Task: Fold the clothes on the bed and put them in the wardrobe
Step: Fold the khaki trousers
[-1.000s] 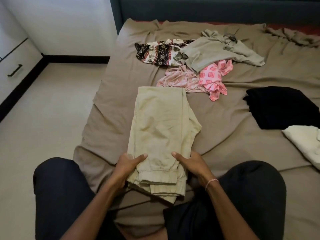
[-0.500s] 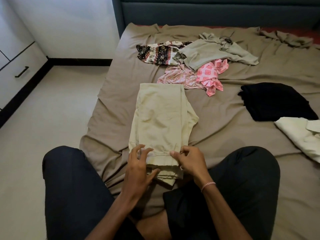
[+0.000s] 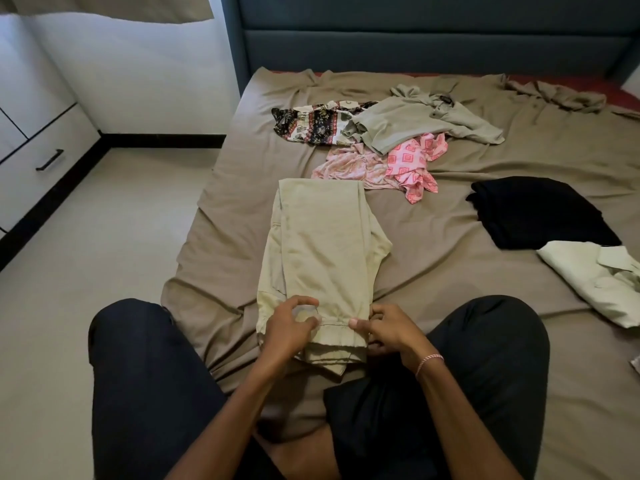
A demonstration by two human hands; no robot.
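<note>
- Your left hand (image 3: 291, 329) sits on the near end of the khaki trousers (image 3: 322, 244), fingers curled and pinching the cloth just above the cuff seam; the fingertips are blurred.
- Your right hand (image 3: 384, 332) grasps the same cuff at its 3 o'clock edge, thumb pressed on top of the seam, other fingers tucked beside the fabric. A pale bracelet (image 3: 429, 361) circles that wrist.
- The trousers lie folded lengthwise on the brown bedsheet (image 3: 450, 258), running from your hands toward 12 o'clock, between your dark-clad knees at the near end.
- Just past their far end, at 12 to 1 o'clock, lies an unfolded heap: a pink patterned garment (image 3: 408, 161), a grey-green collared shirt (image 3: 415, 119) on top of it, and a black-and-white printed piece (image 3: 311, 123) toward 11 o'clock.
- At 2 o'clock a black folded garment (image 3: 540, 213) lies apart from the heap; a pale cream shirt (image 3: 595, 275) touches its near edge at 3 o'clock.
- A white drawer unit (image 3: 34, 143) stands across the floor at 10 o'clock; the dark blue headboard (image 3: 415, 36) closes the bed at 12.
</note>
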